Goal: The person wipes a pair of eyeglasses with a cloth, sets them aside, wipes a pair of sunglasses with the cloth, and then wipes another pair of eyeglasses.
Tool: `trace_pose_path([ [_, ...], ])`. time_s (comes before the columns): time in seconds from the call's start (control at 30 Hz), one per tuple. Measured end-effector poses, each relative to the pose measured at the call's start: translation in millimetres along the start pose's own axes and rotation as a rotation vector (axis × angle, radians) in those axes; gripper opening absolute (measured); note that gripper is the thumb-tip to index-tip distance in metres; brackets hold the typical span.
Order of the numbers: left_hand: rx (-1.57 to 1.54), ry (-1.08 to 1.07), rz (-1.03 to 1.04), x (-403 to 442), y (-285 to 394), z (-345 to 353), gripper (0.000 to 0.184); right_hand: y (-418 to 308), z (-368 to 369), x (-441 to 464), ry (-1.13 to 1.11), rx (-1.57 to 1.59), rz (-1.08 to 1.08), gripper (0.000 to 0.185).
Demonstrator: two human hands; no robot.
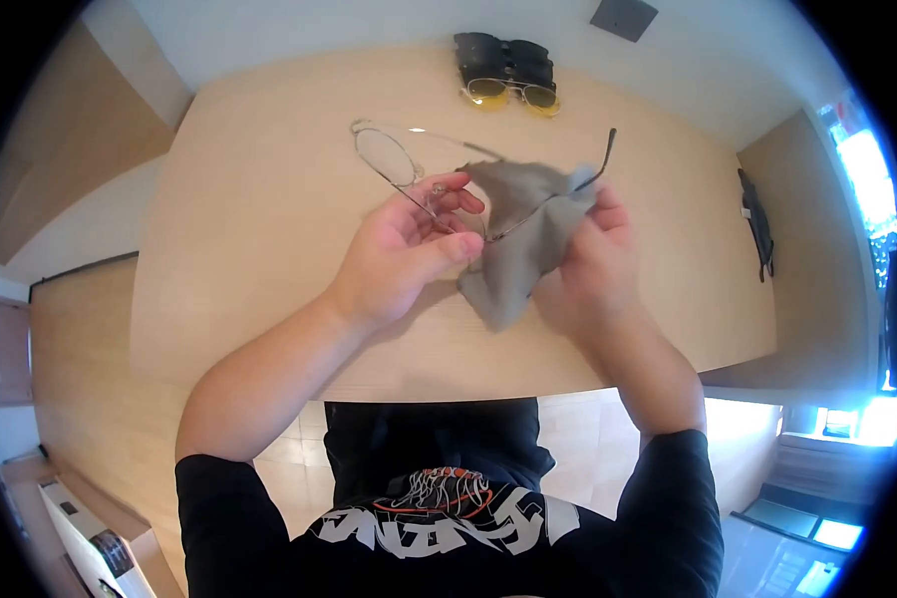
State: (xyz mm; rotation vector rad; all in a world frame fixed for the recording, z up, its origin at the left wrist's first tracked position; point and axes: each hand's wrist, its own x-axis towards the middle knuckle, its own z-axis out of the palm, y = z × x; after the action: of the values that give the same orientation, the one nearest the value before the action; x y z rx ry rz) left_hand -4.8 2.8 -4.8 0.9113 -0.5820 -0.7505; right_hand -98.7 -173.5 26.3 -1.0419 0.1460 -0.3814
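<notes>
A pair of thin metal-framed eyeglasses [388, 157] is held above the table, one round lens out to the left and a dark-tipped temple arm rising at the right. My left hand [409, 244] is closed on the frame near its middle, thumb and fingers pinching it. A grey cleaning cloth [516, 261] hangs in folds between my hands. My right hand [600, 249] grips the cloth around the right temple arm, its fingers partly hidden behind the fabric. The second lens is mostly hidden by my left hand and the cloth.
At the table's [269, 199] far edge lie sunglasses with yellow-tinted lenses [513, 94], touching dark lens pieces [503, 58]. A dark flat item [755, 224] rests by the right side panel [807, 209]. A grey square [624, 17] is at the top.
</notes>
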Motion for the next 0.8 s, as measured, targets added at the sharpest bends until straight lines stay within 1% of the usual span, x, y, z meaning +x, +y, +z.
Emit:
trace_pose_path([
  [0.07,0.044,0.033,-0.006,-1,1,1,0.051,-11,-5,2,0.016,-0.017,-0.055,0.019],
  [0.1,0.068,0.045,-0.013,-1,0,1,0.051,-11,-13,6,-0.020,-0.078,-0.074,0.021],
  [0.2,0.057,0.055,-0.003,-1,0,-3,0.051,-9,-17,9,-0.044,-0.172,-0.039,0.021],
  [0.33,-0.009,0.059,0.025,5,3,1,0.049,-5,3,2,-0.115,-0.162,0.005,0.020],
  [0.4,-0.037,0.101,0.018,5,2,7,0.047,3,6,-6,-0.123,-0.195,0.065,0.020],
  [0.43,-0.040,0.088,0.014,5,2,8,0.046,5,5,-7,-0.133,-0.152,0.071,0.019],
  [0.47,-0.043,0.076,0.009,5,3,7,0.045,6,2,-6,-0.121,-0.177,0.072,0.019],
  [0.53,-0.057,0.045,0.007,0,2,1,0.044,9,2,-3,-0.105,-0.236,0.064,0.018],
  [0.6,-0.073,0.019,0.019,1,4,2,0.044,8,1,-2,-0.103,-0.194,0.000,0.018],
  [0.7,0.068,-0.025,0.045,2,4,1,0.049,0,-7,4,-0.105,-0.187,-0.058,0.018],
  [0.8,0.083,-0.019,0.054,0,1,1,0.050,-5,-5,2,-0.099,-0.126,-0.073,0.019],
])
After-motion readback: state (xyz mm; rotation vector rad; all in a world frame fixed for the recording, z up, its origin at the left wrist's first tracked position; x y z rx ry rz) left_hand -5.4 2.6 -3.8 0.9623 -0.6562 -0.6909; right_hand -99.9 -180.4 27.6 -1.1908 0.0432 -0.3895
